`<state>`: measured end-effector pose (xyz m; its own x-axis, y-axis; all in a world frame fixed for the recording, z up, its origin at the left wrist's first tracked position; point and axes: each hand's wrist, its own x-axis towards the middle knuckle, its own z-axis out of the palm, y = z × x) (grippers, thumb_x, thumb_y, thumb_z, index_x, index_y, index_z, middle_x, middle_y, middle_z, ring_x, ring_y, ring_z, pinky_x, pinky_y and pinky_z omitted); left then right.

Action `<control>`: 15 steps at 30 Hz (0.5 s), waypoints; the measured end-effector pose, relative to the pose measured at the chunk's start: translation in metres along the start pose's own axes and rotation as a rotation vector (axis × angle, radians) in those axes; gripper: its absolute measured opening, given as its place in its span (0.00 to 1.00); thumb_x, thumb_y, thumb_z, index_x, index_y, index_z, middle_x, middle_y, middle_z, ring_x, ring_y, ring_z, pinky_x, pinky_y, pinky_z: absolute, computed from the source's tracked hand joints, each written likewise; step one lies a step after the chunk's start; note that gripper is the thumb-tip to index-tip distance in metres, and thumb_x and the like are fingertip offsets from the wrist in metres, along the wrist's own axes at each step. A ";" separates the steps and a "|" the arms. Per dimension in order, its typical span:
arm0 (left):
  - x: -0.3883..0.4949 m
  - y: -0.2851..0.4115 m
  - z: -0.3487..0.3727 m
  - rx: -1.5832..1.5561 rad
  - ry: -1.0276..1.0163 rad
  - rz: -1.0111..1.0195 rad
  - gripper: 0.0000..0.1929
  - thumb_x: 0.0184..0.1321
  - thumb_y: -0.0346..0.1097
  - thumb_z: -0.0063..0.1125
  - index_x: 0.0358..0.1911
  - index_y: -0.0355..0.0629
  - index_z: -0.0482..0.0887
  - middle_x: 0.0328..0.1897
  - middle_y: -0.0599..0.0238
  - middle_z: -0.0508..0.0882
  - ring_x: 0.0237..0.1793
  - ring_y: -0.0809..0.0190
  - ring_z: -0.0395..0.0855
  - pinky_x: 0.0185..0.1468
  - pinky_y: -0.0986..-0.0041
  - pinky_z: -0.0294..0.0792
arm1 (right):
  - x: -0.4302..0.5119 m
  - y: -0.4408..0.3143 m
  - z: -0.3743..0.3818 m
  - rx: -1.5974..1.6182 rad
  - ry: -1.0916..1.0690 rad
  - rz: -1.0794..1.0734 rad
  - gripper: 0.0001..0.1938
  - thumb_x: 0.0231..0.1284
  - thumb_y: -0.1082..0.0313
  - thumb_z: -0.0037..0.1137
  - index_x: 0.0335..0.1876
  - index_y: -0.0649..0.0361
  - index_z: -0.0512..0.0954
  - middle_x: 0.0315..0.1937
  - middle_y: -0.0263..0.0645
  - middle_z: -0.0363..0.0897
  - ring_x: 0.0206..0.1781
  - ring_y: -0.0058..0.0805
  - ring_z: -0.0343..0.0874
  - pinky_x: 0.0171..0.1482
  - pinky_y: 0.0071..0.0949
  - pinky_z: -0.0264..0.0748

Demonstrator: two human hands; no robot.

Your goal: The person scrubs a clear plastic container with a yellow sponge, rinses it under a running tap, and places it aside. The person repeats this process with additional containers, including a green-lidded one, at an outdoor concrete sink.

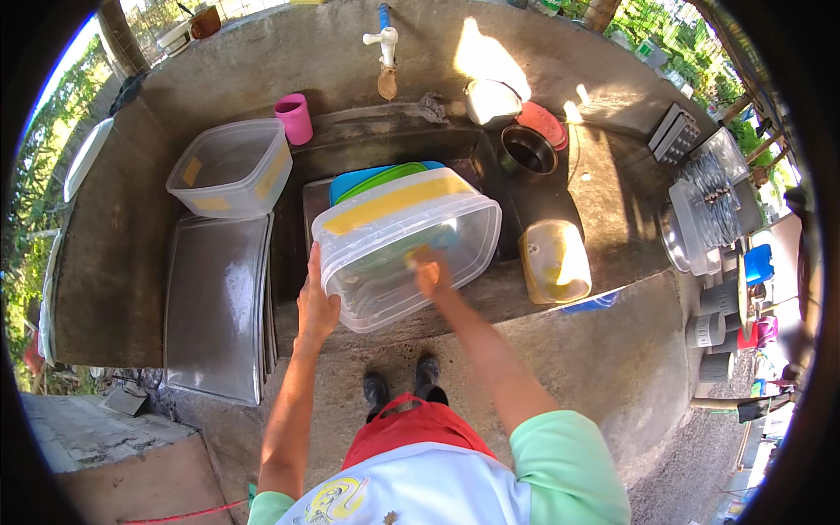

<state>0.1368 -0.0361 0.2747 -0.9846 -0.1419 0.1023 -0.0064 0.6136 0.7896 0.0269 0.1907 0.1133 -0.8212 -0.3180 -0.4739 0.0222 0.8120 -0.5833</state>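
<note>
A large clear plastic container (367,222) with a yellow tape strip (400,205) is tipped on its side over the concrete sink, its open mouth facing me. My left hand (317,303) grips its left end by the rim. Inside the mouth is my right hand (430,272), blurred, closed around what looks like a yellow sponge (414,256) against the inner wall. Behind the container, a green plastic lid (387,177) and a blue lid (346,184) lie partly hidden.
A second clear container (226,172) sits at left, beyond stacked metal trays (213,295). A pink cup (294,119) stands by the back wall under the tap's (387,41) left. At right are a dark pot (527,151), a yellowish tub (556,261) and a dish rack (709,197).
</note>
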 end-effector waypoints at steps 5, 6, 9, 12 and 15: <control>-0.002 0.013 0.009 0.054 0.027 0.000 0.47 0.41 0.15 0.46 0.68 0.55 0.42 0.59 0.44 0.70 0.55 0.42 0.71 0.55 0.60 0.67 | -0.045 -0.025 0.046 -0.429 0.376 -0.267 0.18 0.64 0.66 0.37 0.59 0.57 0.67 0.65 0.42 0.59 0.69 0.40 0.53 0.69 0.40 0.47; -0.002 0.013 0.010 0.060 0.025 -0.006 0.47 0.41 0.15 0.45 0.68 0.55 0.42 0.58 0.44 0.71 0.55 0.42 0.72 0.54 0.60 0.67 | -0.058 -0.064 0.068 -0.339 0.246 -0.363 0.19 0.65 0.64 0.39 0.60 0.58 0.65 0.65 0.42 0.58 0.70 0.40 0.52 0.69 0.41 0.46; 0.006 0.007 0.005 0.045 0.055 -0.003 0.47 0.41 0.16 0.45 0.68 0.55 0.44 0.54 0.43 0.74 0.50 0.41 0.75 0.52 0.59 0.68 | -0.062 -0.064 0.063 -0.316 0.126 -0.585 0.25 0.62 0.57 0.45 0.63 0.57 0.61 0.67 0.42 0.55 0.71 0.38 0.48 0.70 0.42 0.42; 0.011 0.005 -0.016 0.151 0.022 -0.059 0.45 0.41 0.18 0.47 0.68 0.55 0.47 0.47 0.43 0.78 0.45 0.41 0.77 0.50 0.57 0.69 | -0.094 -0.034 -0.004 -0.360 0.094 -0.480 0.30 0.57 0.52 0.52 0.63 0.56 0.62 0.67 0.44 0.53 0.72 0.38 0.47 0.71 0.45 0.38; 0.045 0.052 -0.048 0.375 -0.086 0.044 0.44 0.40 0.24 0.54 0.67 0.55 0.52 0.42 0.46 0.81 0.39 0.42 0.80 0.45 0.58 0.71 | -0.098 0.010 -0.023 -0.427 0.297 -0.361 0.27 0.50 0.59 0.59 0.57 0.59 0.68 0.62 0.44 0.62 0.67 0.38 0.57 0.62 0.40 0.60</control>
<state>0.1005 -0.0474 0.3495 -0.9963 -0.0532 0.0676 -0.0115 0.8612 0.5081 0.0942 0.2413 0.1693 -0.8592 -0.5084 -0.0572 -0.4646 0.8223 -0.3287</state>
